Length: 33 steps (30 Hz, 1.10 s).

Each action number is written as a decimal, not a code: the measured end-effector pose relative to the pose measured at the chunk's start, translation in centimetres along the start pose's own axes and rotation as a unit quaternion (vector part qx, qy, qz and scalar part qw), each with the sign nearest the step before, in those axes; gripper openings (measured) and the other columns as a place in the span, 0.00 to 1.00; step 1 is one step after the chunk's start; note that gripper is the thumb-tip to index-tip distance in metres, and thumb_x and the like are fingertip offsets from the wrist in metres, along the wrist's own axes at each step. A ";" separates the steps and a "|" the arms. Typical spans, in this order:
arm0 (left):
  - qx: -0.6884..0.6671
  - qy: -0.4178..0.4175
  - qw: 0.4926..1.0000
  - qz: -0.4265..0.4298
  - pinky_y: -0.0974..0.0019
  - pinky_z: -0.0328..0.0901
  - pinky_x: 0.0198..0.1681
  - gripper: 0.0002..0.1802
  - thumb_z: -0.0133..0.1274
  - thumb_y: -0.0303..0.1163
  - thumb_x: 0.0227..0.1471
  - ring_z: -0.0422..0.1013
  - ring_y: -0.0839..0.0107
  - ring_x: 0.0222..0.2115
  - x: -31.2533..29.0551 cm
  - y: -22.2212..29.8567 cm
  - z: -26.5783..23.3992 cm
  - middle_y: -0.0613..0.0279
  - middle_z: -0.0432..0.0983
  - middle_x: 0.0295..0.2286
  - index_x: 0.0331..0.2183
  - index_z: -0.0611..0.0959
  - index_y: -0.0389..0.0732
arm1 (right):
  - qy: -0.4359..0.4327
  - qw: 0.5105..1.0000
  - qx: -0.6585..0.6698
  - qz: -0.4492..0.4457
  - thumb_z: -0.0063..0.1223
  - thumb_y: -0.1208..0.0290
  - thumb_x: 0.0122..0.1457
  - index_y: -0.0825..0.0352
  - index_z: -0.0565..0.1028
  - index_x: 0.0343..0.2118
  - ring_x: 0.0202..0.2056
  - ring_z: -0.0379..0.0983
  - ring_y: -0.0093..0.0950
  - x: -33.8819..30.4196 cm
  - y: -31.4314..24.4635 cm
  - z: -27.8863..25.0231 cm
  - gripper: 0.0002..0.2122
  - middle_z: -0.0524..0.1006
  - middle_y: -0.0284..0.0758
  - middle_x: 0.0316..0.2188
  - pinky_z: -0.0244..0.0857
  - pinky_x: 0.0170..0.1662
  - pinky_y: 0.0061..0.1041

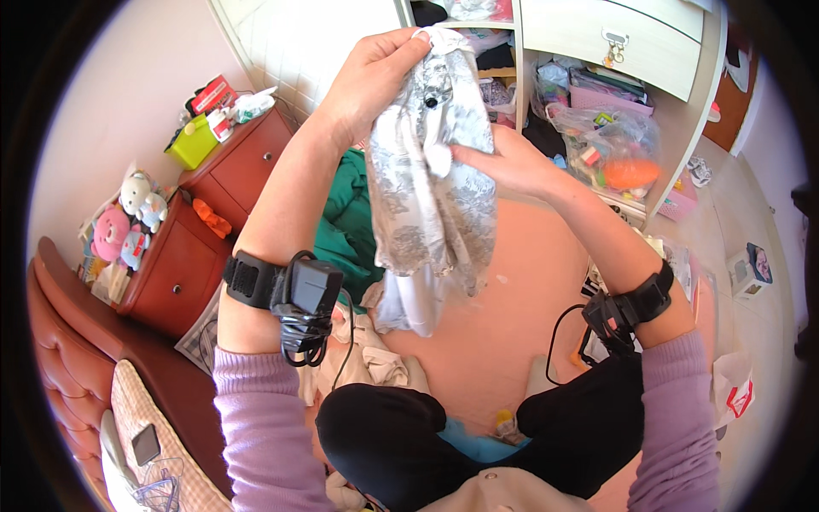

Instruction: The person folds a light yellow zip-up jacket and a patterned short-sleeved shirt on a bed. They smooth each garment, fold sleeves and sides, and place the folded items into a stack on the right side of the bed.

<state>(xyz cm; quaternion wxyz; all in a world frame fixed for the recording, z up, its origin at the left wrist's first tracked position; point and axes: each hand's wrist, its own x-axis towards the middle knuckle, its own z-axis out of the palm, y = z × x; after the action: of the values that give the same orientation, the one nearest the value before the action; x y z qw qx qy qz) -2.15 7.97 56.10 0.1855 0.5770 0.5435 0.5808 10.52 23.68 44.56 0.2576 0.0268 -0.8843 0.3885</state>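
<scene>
Holding up a limp printed garment (435,205)

Hanging far-centre over the peach sheet (537,264). Likely light and soft; best held by the far edge, as pinched in the closed fingers of the left hand (371,77). Thumbed by the right hand (512,162); with fingers hidden, cannot tell how tightly.

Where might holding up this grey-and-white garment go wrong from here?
1. The left hand grips the patterned garment near its top, with most of it hanging below; if that grip loosens, the top could slump.
2. A loose black cable dangles from the left forearm's device, so it might snag on cloth.
3. The sheer white layer hangs low near the beige cloth and could tangle with it.
</scene>
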 end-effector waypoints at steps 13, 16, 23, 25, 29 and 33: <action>0.182 0.145 0.968 -0.093 0.71 0.66 0.32 0.12 0.53 0.28 0.50 0.71 0.81 0.27 -3.2 -10.0 5.1 0.64 0.80 0.26 0.36 0.85 0.33 | 0.251 0.968 -0.003 -0.030 0.42 0.79 0.54 0.71 0.75 0.40 0.36 0.75 0.36 -3.6 2.3 -8.5 0.12 0.79 0.44 0.32 0.65 0.42 0.30; 0.285 0.166 0.939 -0.096 0.71 0.66 0.31 0.15 0.53 0.34 0.51 0.71 0.80 0.27 -3.4 -12.2 4.8 0.63 0.79 0.24 0.35 0.84 0.31 | 0.298 0.954 0.032 -0.030 0.40 0.80 0.52 0.70 0.75 0.40 0.36 0.75 0.40 -3.7 2.4 -8.6 0.14 0.79 0.45 0.33 0.66 0.42 0.31; 0.043 0.163 0.974 -0.154 0.70 0.65 0.32 0.20 0.51 0.40 0.57 0.70 0.78 0.27 -2.7 -15.8 4.8 0.63 0.79 0.26 0.33 0.83 0.29 | 0.327 0.944 0.035 0.017 0.41 0.78 0.55 0.70 0.75 0.42 0.33 0.75 0.33 -3.8 4.5 -8.6 0.14 0.78 0.41 0.32 0.66 0.40 0.30; -0.062 0.165 0.968 -0.180 0.72 0.64 0.35 0.19 0.49 0.39 0.59 0.70 0.77 0.31 -2.6 -16.1 4.9 0.61 0.78 0.32 0.37 0.82 0.31 | 0.306 0.944 0.107 0.066 0.43 0.76 0.58 0.71 0.76 0.42 0.34 0.73 0.24 -4.0 4.9 -8.7 0.12 0.78 0.35 0.33 0.66 0.39 0.26; -0.147 0.231 0.941 -0.201 0.70 0.65 0.41 0.17 0.48 0.37 0.60 0.71 0.74 0.37 -2.3 -15.9 4.5 0.59 0.78 0.39 0.42 0.80 0.33 | 0.171 0.947 0.209 0.174 0.48 0.73 0.60 0.71 0.76 0.43 0.36 0.73 0.19 -5.3 5.9 -9.5 0.11 0.78 0.32 0.35 0.67 0.40 0.21; -0.190 0.231 0.933 -0.199 0.62 0.63 0.51 0.18 0.44 0.35 0.61 0.69 0.67 0.47 -2.7 -15.3 3.6 0.60 0.75 0.46 0.47 0.76 0.35 | 0.099 0.959 0.177 0.196 0.51 0.73 0.61 0.70 0.75 0.45 0.37 0.73 0.17 -5.9 6.9 -9.3 0.12 0.77 0.30 0.37 0.67 0.41 0.19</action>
<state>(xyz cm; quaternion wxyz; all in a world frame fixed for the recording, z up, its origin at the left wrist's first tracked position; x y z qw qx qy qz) -4.57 12.42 40.99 0.2729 0.2608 0.5548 0.7414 17.97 34.08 42.30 0.2542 -0.1406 -0.7591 0.5825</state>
